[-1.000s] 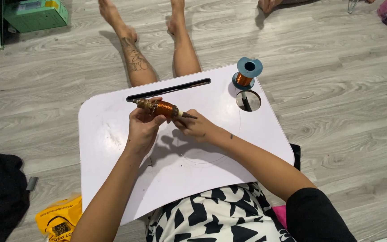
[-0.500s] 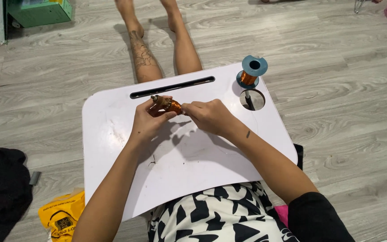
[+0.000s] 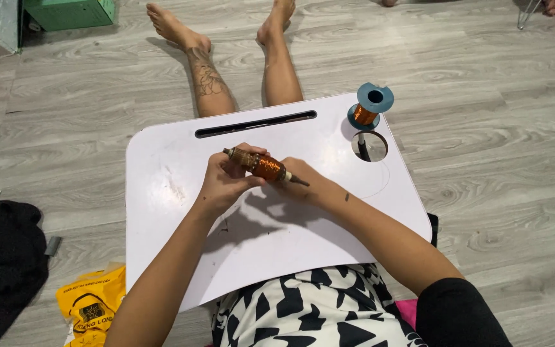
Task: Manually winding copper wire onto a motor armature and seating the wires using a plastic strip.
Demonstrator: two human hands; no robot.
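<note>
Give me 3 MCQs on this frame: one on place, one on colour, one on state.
1. Where does the wire spool stand?
A. far right corner of the white lap desk
B. on the floor
C. near left corner

2. What colour are the spool's flanges?
A. red
B. blue
C. yellow

3. How is the copper-wound armature held?
A. lying free on the desk
C. left hand alone
B. in both hands above the desk

Key: 1 A, it stands just behind the round cup hole; 2 B, the blue top flange shows over copper wire; 3 B, the left hand wraps around one end and the right hand supports the other from below.
</note>
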